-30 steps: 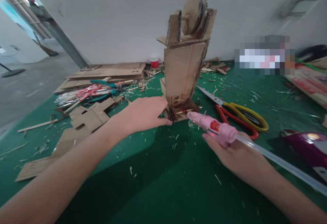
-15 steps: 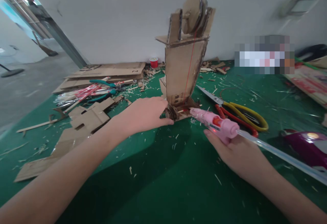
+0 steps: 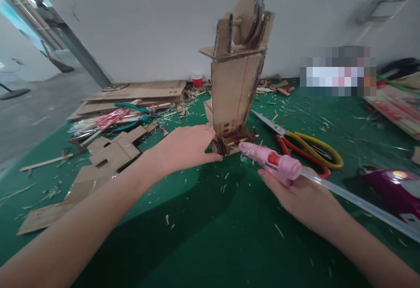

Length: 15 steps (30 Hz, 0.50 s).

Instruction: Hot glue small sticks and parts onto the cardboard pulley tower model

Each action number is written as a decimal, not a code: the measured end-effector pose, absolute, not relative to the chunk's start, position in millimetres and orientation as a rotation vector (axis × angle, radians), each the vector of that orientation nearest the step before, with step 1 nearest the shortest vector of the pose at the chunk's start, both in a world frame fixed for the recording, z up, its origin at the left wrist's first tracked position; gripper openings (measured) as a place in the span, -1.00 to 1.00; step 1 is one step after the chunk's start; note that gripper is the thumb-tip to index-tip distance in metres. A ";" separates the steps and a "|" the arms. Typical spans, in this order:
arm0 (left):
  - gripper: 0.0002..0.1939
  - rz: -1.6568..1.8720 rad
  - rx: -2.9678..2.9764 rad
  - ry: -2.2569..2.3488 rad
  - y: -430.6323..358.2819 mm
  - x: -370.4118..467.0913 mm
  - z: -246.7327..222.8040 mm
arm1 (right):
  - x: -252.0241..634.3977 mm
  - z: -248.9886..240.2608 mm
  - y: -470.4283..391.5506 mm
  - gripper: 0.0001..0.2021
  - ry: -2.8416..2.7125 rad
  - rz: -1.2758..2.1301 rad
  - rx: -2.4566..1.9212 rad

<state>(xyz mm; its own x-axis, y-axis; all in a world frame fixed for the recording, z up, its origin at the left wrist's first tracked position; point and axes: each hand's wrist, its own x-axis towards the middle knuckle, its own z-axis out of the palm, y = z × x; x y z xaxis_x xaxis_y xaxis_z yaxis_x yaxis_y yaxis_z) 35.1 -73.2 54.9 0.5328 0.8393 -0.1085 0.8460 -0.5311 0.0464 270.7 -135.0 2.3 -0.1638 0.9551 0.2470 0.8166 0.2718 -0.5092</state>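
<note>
A tall cardboard structure point(image 3: 234, 91) stands upright on the green table, with a round cardboard wheel point(image 3: 245, 19) at its top and a red string running down its front. My left hand point(image 3: 190, 148) grips a small cardboard disc piece point(image 3: 221, 145) at the left of the structure's base, fingers behind and thumb in front. In my right hand point(image 3: 295, 196) is a pink glue gun point(image 3: 271, 161), its nozzle close to the front of the base. A clear glue stick point(image 3: 357, 200) sticks out of the gun's back end.
Scissors point(image 3: 305, 148) with red and yellow handles lie right of the structure, near a purple object point(image 3: 387, 187). Cut cardboard point(image 3: 111, 156), teal-handled pliers point(image 3: 131, 124) and wrapped sticks lie left. A red spool point(image 3: 197, 81) stands by the wall. A person point(image 3: 46, 10) is far left.
My right hand and the glue gun have moved slightly left and a little toward me, along the front of the base. My left hand keeps its hold.
</note>
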 end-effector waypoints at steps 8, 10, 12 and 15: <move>-0.55 -0.112 2.664 1.476 -72.8 35.5 54.3 | 273.6 -1.5 -135.2 -0.67 -2.016 0.370 -1.605; -0.54 -0.125 2.660 1.482 -73.2 35.8 54.9 | 276.3 -1.7 -134.3 -0.66 -2.042 0.348 -1.620; -0.54 -0.129 2.658 1.488 -73.5 35.9 55.3 | 278.6 -1.9 -133.9 -0.67 -2.032 0.296 -1.643; -0.56 -0.108 2.653 1.479 -73.6 35.6 55.1 | 279.3 -0.1 -134.4 -0.67 -2.049 0.263 -1.598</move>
